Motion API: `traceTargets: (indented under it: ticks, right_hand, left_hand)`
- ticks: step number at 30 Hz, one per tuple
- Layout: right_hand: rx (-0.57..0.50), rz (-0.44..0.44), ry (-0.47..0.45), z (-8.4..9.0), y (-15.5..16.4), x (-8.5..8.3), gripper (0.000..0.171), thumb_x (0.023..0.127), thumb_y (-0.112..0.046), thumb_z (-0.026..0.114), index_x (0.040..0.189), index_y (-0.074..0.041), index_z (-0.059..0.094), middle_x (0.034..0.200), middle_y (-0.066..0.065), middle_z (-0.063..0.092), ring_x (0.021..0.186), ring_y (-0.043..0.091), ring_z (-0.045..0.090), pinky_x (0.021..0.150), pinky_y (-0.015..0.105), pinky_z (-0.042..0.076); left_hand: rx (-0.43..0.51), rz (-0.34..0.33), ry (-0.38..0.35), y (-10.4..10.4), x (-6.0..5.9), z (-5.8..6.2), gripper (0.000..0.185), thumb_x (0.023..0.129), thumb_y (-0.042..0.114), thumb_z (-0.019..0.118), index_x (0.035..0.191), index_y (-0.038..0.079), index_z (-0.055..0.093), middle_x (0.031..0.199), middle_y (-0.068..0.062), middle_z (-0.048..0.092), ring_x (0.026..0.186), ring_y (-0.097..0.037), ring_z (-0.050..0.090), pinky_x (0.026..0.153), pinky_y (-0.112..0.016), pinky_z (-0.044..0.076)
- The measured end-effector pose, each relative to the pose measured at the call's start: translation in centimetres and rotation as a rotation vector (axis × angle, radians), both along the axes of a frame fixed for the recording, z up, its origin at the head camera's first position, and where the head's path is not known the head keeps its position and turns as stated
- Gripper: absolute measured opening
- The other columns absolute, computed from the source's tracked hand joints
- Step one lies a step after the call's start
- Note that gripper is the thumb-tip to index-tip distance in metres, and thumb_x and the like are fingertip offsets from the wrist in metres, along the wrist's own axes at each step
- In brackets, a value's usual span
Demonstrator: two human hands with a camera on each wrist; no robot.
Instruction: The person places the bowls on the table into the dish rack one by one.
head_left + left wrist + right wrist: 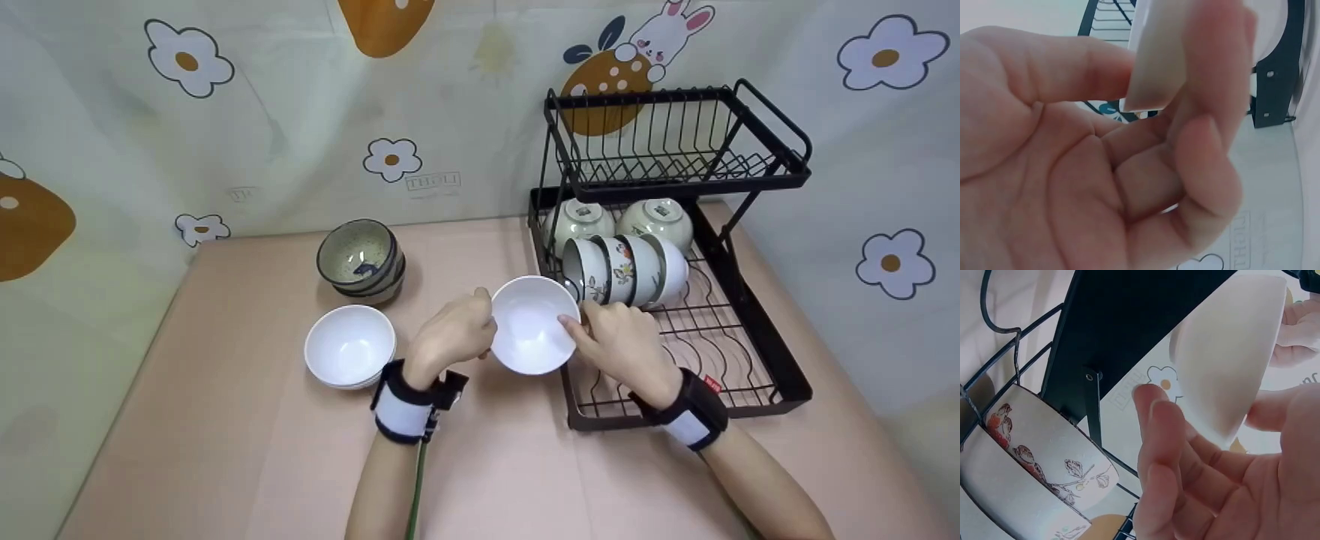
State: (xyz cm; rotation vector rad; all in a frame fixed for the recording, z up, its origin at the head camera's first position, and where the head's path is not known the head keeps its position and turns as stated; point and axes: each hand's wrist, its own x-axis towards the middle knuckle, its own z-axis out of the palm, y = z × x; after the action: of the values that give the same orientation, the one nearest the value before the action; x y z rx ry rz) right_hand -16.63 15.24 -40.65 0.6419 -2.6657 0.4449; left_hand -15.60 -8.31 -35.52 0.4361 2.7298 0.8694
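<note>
Both hands hold a plain white bowl [534,322] between them, its inside facing up toward the head camera. At its left rim, my left hand [455,328] pinches the wall between thumb and fingers. On the right side my right hand [626,343] grips it, thumb over the rim and the other fingers behind the outer wall. The right wrist view shows the bowl's smooth outside [1224,349] against the right fingers. Just beyond the right hand, a row of patterned bowls [621,270] stands on edge in the black dish rack [799,375].
Two upturned bowls [581,219] sit behind that row, under the rack's upper shelf [675,184]. Left of the hands are a stack of white bowls [349,346] and a stack of dark-rimmed, speckled bowls [356,259]. A patterned cloth backdrop [300,112] rises behind the table.
</note>
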Motion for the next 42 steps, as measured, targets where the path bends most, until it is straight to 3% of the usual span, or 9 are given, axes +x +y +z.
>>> traceTargets:
  ticks: [4, 9, 14, 21, 27, 33, 37, 42]
  right_hand:
    - [-0.014, 0.005, 0.012, 0.1, 0.3, -0.1, 0.032, 0.092, -0.025, 0.074, 0.079, 0.001, 0.061, 0.055, 0.013, 0.052, 0.047, 0.037, 0.058, 0.039, 0.046, 0.048]
    - [-0.046, 0.009, 0.008, 0.1, 0.6, -0.3, 0.027, 0.089, -0.017, 0.075, 0.092, 0.008, 0.066, 0.059, 0.019, 0.059, 0.049, 0.04, 0.06, 0.04, 0.047, 0.049]
    - [-0.067, -0.012, -0.002, 0.3, 1.0, -0.5, 0.022, 0.089, -0.011, 0.073, 0.091, 0.008, 0.063, 0.063, 0.024, 0.061, 0.052, 0.042, 0.063, 0.041, 0.049, 0.05]
    - [-0.104, -0.042, 0.005, 0.7, 1.5, -0.7, 0.013, 0.09, -0.003, 0.068, 0.088, 0.006, 0.059, 0.064, 0.025, 0.062, 0.054, 0.046, 0.064, 0.044, 0.053, 0.052]
    - [-0.152, -0.041, 0.056, 1.0, 2.3, -1.2, 0.01, 0.089, 0.002, 0.066, 0.093, 0.008, 0.059, 0.063, 0.028, 0.061, 0.053, 0.048, 0.062, 0.043, 0.054, 0.051]
    - [-0.183, -0.029, 0.115, 1.8, 3.5, -1.8, 0.006, 0.089, 0.004, 0.065, 0.091, 0.008, 0.062, 0.059, 0.024, 0.06, 0.051, 0.045, 0.061, 0.042, 0.052, 0.05]
    - [-0.17, -0.056, 0.151, 2.6, 4.6, -2.1, 0.006, 0.091, 0.003, 0.064, 0.087, 0.009, 0.062, 0.054, 0.016, 0.055, 0.043, 0.035, 0.055, 0.037, 0.044, 0.045]
    - [-0.197, -0.129, 0.143, 3.7, 6.3, -2.5, 0.009, 0.093, 0.003, 0.062, 0.091, 0.012, 0.064, 0.053, 0.014, 0.055, 0.038, 0.025, 0.048, 0.034, 0.032, 0.035]
  left_hand:
    - [0.033, 0.003, -0.001, 0.6, -0.1, -0.2, 0.019, 0.096, -0.003, 0.044, 0.111, -0.011, 0.052, 0.06, -0.001, 0.058, 0.056, -0.018, 0.06, 0.061, -0.03, 0.047]
    - [0.088, 0.013, -0.007, 1.4, -0.1, -0.5, 0.014, 0.097, -0.004, 0.043, 0.106, -0.009, 0.052, 0.061, -0.001, 0.056, 0.055, -0.017, 0.06, 0.054, -0.024, 0.041]
    - [0.15, 0.027, -0.017, 2.1, -0.3, -0.9, 0.019, 0.095, -0.005, 0.042, 0.11, -0.012, 0.052, 0.067, -0.005, 0.059, 0.055, -0.017, 0.06, 0.05, -0.022, 0.042]
    - [0.226, 0.053, -0.046, 3.0, -0.4, -1.4, 0.024, 0.1, -0.001, 0.045, 0.118, -0.016, 0.05, 0.088, -0.02, 0.067, 0.07, -0.032, 0.073, 0.051, -0.024, 0.052]
    - [0.269, 0.08, -0.023, 4.2, -0.4, -1.8, 0.031, 0.103, 0.004, 0.049, 0.126, -0.017, 0.047, 0.108, -0.032, 0.066, 0.072, -0.029, 0.073, 0.055, -0.027, 0.055]
    - [0.294, 0.052, -0.008, 5.1, -0.5, -2.2, 0.034, 0.105, 0.014, 0.056, 0.124, -0.014, 0.053, 0.089, -0.017, 0.067, 0.064, -0.02, 0.067, 0.053, -0.024, 0.052]
    - [0.235, 0.032, 0.001, 5.4, -0.5, -2.4, 0.045, 0.106, 0.024, 0.057, 0.128, -0.015, 0.053, 0.075, -0.005, 0.057, 0.056, -0.013, 0.054, 0.051, -0.022, 0.047]
    - [0.135, 0.056, -0.094, 6.1, -0.5, -2.7, 0.063, 0.106, 0.032, 0.056, 0.144, -0.016, 0.041, 0.061, 0.001, 0.052, 0.045, -0.009, 0.045, 0.042, -0.019, 0.037]
